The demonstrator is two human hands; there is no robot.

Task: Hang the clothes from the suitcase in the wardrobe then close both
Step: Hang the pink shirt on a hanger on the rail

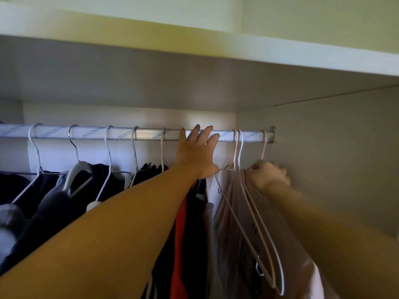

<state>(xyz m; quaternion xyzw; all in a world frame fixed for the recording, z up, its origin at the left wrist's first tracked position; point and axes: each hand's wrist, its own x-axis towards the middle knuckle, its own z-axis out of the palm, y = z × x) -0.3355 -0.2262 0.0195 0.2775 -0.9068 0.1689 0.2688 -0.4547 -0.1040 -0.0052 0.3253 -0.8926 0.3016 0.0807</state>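
Note:
A silver wardrobe rail (146,134) runs across the view with several wire hangers hooked over it. My left hand (197,152) reaches up in front of the rail with its fingers spread and straight. My right hand (268,174) grips the neck of a pale pink hanger (263,147) whose hook sits on the rail's right end. A light pink garment (235,212) hangs below that hand, beside two more pale hangers (237,152). Dark clothes (54,201) and a red piece (180,244) hang to the left. The suitcase is out of view.
The wardrobe's right side wall (334,158) stands close beside my right hand. A white shelf (194,83) lies just above the rail. The rail bracket (272,134) is fixed to the side wall.

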